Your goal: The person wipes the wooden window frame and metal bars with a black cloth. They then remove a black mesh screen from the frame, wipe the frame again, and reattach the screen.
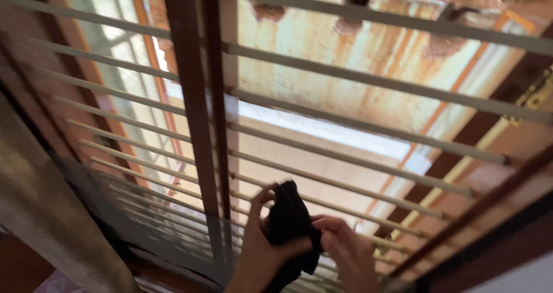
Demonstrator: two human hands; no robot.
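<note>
**Black cloth held in both hands before a barred window**

Both hands rise from the bottom edge of the view, nearest the camera, with a bunched black cloth (291,227) between them. On the left hand (259,252), the thumb presses across the lower front of the cloth while the fingers (266,196) curl up behind and around its left side, one fingertip showing near the top of the bundle. So the cloth is clamped between that thumb and the fingers. The right hand (345,250) meets the cloth from the other side; its fingers (324,221) are drawn together and pinch the right edge of the fabric about halfway up. The cloth's upper end stands clear above both hands, and a loose tail hangs below the left thumb.

Just behind the hands runs a window grille (368,80) of pale horizontal bars, crossed by a dark brown wooden upright (196,97). A curtain (40,206) hangs at the left edge. Beyond the bars is a stained, rust-streaked wall (322,45).
</note>
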